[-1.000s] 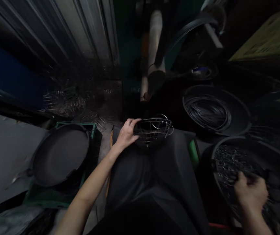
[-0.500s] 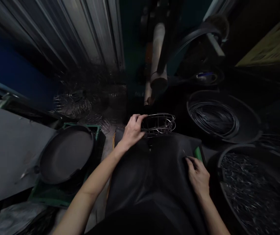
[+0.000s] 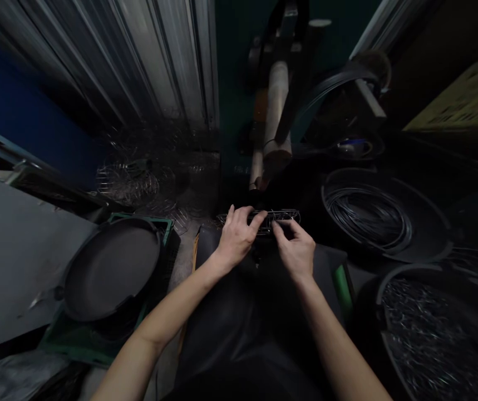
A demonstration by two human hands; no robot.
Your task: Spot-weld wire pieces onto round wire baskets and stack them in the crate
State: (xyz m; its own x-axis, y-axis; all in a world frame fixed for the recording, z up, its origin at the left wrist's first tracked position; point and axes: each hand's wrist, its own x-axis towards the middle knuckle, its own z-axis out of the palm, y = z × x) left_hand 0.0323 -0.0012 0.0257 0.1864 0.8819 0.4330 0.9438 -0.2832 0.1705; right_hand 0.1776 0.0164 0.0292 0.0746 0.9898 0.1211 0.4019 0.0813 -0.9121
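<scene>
A round wire basket frame [image 3: 286, 214] of thin, shiny metal is between my hands, below the pale cylindrical machine arms [image 3: 278, 111]. My left hand [image 3: 237, 234] grips its left side, with thumb and fingers closed over the wires. My right hand [image 3: 295, 245] is at the near side of the frame, thumb and forefinger pinched on a small wire piece that barely shows. Both sets of fingertips are close together and hide part of the frame. A dark apron [image 3: 230, 312] covers my lap below.
To the right stand a tub [image 3: 426, 245] with coiled wire [image 3: 368, 217] and a bin [image 3: 383, 328] full of small metal pieces. On the left, a black round tray [image 3: 111, 270] rests on a green crate [image 3: 75, 340]. Wire frames [image 3: 132, 184] lie piled behind it.
My right hand has come from beside my right thigh, up and left to the wire frame. The frame now appears flatter, seen more edge-on, with my left hand still on it.
</scene>
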